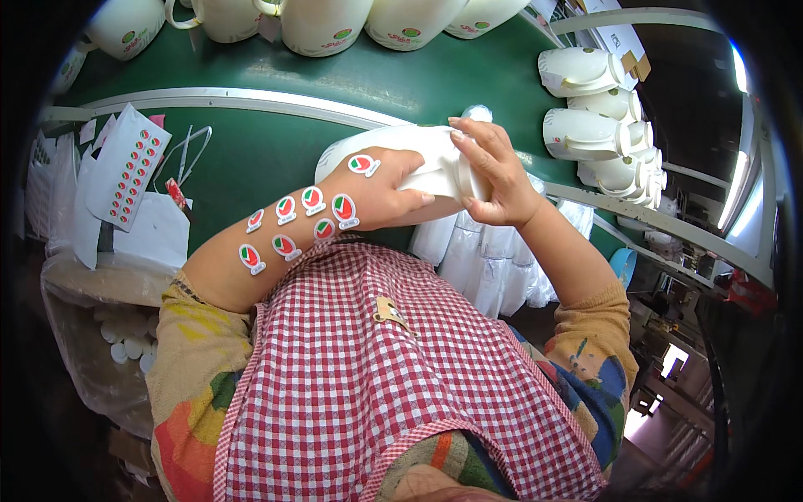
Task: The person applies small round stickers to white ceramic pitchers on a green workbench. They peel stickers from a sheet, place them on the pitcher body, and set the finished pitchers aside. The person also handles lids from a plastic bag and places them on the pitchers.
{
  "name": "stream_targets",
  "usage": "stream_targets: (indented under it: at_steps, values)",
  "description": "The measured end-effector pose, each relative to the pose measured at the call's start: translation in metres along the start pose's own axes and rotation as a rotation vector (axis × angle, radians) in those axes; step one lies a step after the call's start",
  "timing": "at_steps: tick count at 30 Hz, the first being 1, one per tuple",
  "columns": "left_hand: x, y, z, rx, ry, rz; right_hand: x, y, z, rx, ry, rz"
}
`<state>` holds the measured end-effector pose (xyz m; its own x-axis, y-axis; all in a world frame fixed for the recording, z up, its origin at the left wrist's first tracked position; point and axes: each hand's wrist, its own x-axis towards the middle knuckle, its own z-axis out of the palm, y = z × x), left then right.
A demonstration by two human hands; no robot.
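1. Nearest is the checked apron (335, 335), below the worktop's near edge, with a small tan patch on its chest.
2. Round stickers (286, 209), red, green and white, sit on the left forearm (226, 263) and on the back of the hand. A brush against sleeve or apron could lift or crease them, since they seem only lightly stuck.
3. The left hand (381, 186) lies on the white jug (435, 167), thumb and one finger parted across it; its other fingers are hidden, so I cannot tell how firmly it grips.
4. The right hand (493, 171) has its fingers spread at the jug's right end, thumb lower down; whether it presses or merely steadies, I cannot tell.
5. The jug lies sideways by the worktop's near edge. If both hands eased together, its rounded side could let it roll; smooth walls might also slip under the fingers.
6. Clear-wrapped cylinders (477, 259) stand just below the jug; a dropped jug could knock them.
7. Toward the left end of the worktop (259, 138) lies a sticker sheet (130, 167), tilted among loose papers; a snagging sleeve could drag it.
8. Beyond a pale rail (251, 99), more jugs (326, 25) line the far edge; others are stacked sideways at the right (585, 134), where a bump could start a slide.
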<state>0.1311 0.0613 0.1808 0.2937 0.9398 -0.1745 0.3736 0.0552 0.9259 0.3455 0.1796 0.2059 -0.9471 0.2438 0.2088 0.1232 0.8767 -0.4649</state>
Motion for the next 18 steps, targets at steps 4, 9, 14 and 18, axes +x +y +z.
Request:
stream_targets:
  at_steps: [4,9,14,18]
  values:
    - [0.006,-0.013,-0.017,-0.100,-0.068,0.091,0.010,0.000,-0.002,0.008,-0.113,-0.148]
    - [0.014,-0.014,-0.020,-0.050,-0.032,0.042,0.012,-0.001,0.006,-0.031,0.018,0.058]
    - [0.009,0.000,0.010,-0.006,0.114,0.039,0.003,-0.007,0.003,0.105,-0.004,0.518]
    - [0.007,-0.008,-0.003,-0.060,0.038,0.019,0.004,-0.004,-0.035,-0.017,-0.308,0.206]
